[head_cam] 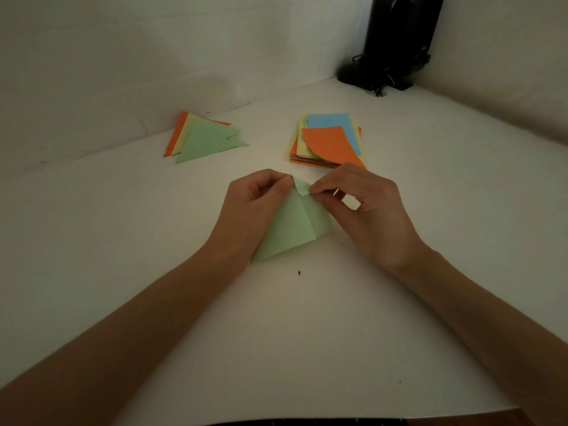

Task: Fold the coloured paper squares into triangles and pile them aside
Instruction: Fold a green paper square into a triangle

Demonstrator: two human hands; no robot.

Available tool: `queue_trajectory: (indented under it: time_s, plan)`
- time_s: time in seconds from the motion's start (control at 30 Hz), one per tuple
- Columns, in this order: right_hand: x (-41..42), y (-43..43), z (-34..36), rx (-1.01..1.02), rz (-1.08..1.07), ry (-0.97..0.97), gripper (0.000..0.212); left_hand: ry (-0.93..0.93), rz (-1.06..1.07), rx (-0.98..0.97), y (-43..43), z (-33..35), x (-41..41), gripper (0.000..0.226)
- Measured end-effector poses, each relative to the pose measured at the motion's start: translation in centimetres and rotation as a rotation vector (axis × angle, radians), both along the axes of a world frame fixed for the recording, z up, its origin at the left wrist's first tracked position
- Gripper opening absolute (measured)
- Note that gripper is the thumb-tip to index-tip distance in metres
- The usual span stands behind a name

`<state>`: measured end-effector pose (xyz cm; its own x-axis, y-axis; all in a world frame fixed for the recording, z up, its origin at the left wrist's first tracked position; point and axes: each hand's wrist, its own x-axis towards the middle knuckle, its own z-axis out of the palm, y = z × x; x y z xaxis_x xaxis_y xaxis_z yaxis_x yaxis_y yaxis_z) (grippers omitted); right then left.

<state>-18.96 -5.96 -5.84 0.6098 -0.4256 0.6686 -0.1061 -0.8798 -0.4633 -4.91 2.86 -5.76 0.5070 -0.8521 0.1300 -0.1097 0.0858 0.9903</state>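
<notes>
While the pile of folded green, yellow and orange paper triangles [209, 139] is lying aside at far left on the white table [123, 241], the left hand [252, 207] is pinching the far corner of the pale green paper square [289, 226], which is sitting half folded between the hands. The right hand [368, 207] is pinching that corner from the other side, seemingly matching the tips. Next, probably, comes pressing the crease flat while holding the corners steady. The stack of unfolded coloured paper squares [329, 139] is waiting just beyond.
</notes>
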Motion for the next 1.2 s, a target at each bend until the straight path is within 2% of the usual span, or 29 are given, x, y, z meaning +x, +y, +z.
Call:
queue_trajectory:
  time_s: [0.27,0.43,0.5,0.6,0.67,0.77,1.0,1.1,1.2]
  plan:
    - [-0.2,-0.2,-0.1,-0.042,0.005,0.03,0.007,0.0,-0.02,-0.006,0.1,0.3,-0.1,0.024]
    - [-0.1,-0.2,0.0,-0.063,0.009,0.051,0.007,0.054,-0.065,-0.023,0.2,0.5,-0.3,0.013]
    - [-0.2,0.1,0.2,0.026,0.009,0.04,0.008,0.026,-0.047,-0.035,0.1,0.4,-0.2,0.012]
    - [0.0,1.1,0.9,0.474,-0.002,0.016,0.011,-0.01,-0.064,-0.05,0.2,0.3,-0.2,0.012]
    - [0.3,1.3,0.9,0.652,-0.014,0.033,0.013,-0.02,-0.092,-0.062,0.2,0.4,-0.3,0.012]
    - [0.5,1.5,0.9,0.713,-0.018,0.029,0.01,-0.015,-0.101,-0.054,0.3,0.5,-0.4,0.013]
    - [0.4,1.4,1.2,0.696,0.014,-0.001,0.015,0.064,-0.127,-0.007,0.5,0.8,-0.4,0.024]
    - [0.2,1.3,1.3,0.722,0.016,-0.002,0.019,0.168,-0.12,-0.008,0.4,0.9,-0.3,0.03]
    - [0.1,1.1,1.5,0.773,0.023,-0.022,0.018,0.119,-0.157,-0.016,0.4,1.0,-0.1,0.018]
